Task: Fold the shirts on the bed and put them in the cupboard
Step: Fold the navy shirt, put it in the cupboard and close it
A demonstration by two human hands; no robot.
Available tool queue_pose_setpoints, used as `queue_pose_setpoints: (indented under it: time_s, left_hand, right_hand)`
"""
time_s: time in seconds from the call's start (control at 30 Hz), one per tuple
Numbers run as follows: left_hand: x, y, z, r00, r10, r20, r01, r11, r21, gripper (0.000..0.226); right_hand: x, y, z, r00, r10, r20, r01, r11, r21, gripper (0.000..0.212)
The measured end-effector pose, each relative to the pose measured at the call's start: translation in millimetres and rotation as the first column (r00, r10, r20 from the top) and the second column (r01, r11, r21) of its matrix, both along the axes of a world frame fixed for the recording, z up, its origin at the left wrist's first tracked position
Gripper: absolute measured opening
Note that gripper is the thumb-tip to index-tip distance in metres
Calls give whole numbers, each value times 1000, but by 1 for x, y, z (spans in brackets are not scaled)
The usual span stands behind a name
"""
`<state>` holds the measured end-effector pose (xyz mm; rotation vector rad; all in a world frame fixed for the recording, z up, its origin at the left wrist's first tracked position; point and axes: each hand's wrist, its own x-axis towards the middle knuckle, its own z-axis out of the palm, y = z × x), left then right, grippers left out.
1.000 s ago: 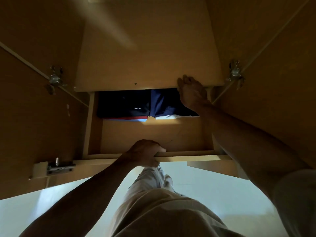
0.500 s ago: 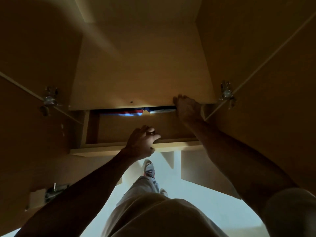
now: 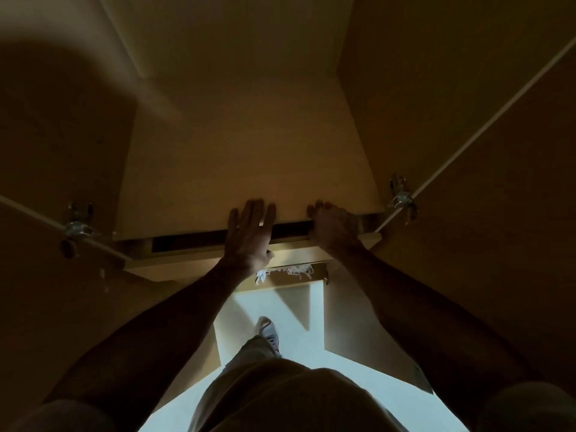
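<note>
In the head view, a wooden drawer (image 3: 249, 244) of the cupboard (image 3: 467, 120) is seen pushed almost fully in, only a dark slit left above its front. The left hand (image 3: 247, 235) is laid flat on the drawer front, fingers (image 3: 252, 210) straight and slightly apart. The right hand (image 3: 335, 227) is set on the same edge, fingers curled over it. The shirts cannot be seen.

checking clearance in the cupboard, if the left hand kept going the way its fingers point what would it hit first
The left hand lies flat with its fingers already on the shelf above the drawer. Going straight on, it would just slide along that bare board; the back wall looks next, though depth is unclear.
</note>
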<state>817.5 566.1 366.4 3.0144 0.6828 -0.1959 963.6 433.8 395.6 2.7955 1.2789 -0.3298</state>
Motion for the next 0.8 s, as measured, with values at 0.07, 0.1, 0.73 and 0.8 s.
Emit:
queue_pose_setpoints:
  time_s: [0.07,0.1,0.73,0.8]
  left_hand:
    - [9,8,0,1000,-4,15,4,1000,-9,116]
    - [12,10,0,1000,-3,14,3,1000,-13,116]
    - [44,42,-13,984,-125,-130,140,984,114,100]
    - [44,42,-16,986,-120,-118,134,984,117,103]
  right_hand:
    - [1,0,0,1000,-11,6,11,1000,8,32]
    - [0,0,-1,1000,-11,11,10,1000,15,32]
    - [4,2,-14,998,-50,-28,49,999,-12,45]
    - [4,2,-14,998,-51,-36,51,999,-10,46]
